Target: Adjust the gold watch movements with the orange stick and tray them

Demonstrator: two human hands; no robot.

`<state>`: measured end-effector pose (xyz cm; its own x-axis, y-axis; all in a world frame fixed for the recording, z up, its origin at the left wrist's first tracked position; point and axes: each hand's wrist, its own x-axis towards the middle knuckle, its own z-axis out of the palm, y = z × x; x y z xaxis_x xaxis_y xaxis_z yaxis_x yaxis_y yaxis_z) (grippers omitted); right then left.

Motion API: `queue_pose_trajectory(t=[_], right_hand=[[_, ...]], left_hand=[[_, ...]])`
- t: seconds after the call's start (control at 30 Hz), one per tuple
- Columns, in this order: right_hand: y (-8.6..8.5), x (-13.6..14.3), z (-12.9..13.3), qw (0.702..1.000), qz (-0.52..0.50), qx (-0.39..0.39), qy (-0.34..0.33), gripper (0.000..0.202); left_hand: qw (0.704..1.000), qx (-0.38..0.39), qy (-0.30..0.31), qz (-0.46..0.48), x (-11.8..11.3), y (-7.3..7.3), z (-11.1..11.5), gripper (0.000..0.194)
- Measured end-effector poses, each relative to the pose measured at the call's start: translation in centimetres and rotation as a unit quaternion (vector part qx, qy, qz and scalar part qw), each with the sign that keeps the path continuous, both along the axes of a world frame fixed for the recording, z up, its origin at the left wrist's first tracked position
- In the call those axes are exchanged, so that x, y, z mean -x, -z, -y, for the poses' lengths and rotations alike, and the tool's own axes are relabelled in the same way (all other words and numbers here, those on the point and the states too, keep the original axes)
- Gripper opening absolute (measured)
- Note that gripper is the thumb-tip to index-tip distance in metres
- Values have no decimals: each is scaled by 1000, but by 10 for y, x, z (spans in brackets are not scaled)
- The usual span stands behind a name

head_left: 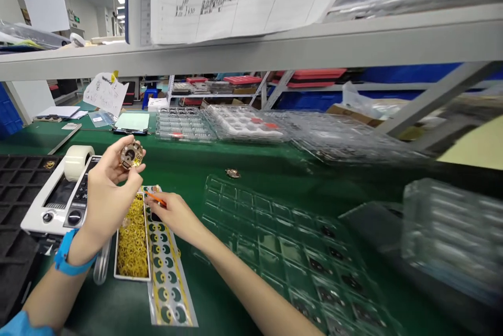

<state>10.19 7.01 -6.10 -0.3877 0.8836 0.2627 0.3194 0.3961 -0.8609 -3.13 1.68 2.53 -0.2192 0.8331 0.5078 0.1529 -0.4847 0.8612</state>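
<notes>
"Coppery metal, round and shiny: is that what the left hand has?"

"Yes. It grasps a disc-shaped part by the edge, between thumb and fingers, left of centre in the frame. The face turned to us has a dark middle, small dark spots towards its rim and a bright golden glint at lower right."

"And the right hand?"

"It pinches a thin orange tool, below the part in the frame and apart from it."

"Which containers are near?"

"Below the hands, a narrow white box is filled with small yellow pieces, many loop-shaped. Just beside it lies a pale strip with rows of dark green shapes and yellow edging."

"Any trays?"

"From the centre to the lower right spreads a clear plastic tray; several cells towards its right side hold dark parts, too blurred for detail. At the left edge, a black tray has a golden piece in its top right corner."
</notes>
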Motion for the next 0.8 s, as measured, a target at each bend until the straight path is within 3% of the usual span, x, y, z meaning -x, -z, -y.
queue_pose_trajectory(t=[0.1, 0.23, 0.3, 0.37, 0.43, 0.57, 0.67, 0.8], right_hand=[[-8, -13, 0, 998, -2, -14, 54, 15], [-44, -65, 21, 983, -14, -75, 166, 19], [-49, -95, 33, 966, 37, -140, 213, 24], [-41, -126, 42, 953, 157, -160, 203, 26], [-21, -158, 50, 939, 277, -125, 162, 24], [19, -210, 70, 915, 371, -74, 140, 20], [39, -226, 93, 908, 402, -54, 105, 20], [60, -226, 118, 901, 419, -55, 101, 29]], left_hand=[[1000, -6, 9, -8, -1, -4, 6, 44], [999, -36, 14, -35, -1, -6, 8, 42], [998, -52, 12, -40, 1, -8, 9, 42], [997, -59, 8, -42, 2, -10, 11, 42], [997, -60, 1, -49, 2, -11, 14, 42], [996, -55, -5, -73, -1, -11, 15, 44], [996, -25, 6, -82, -5, -9, 14, 42], [997, -14, 35, -64, -13, -6, 14, 40]])
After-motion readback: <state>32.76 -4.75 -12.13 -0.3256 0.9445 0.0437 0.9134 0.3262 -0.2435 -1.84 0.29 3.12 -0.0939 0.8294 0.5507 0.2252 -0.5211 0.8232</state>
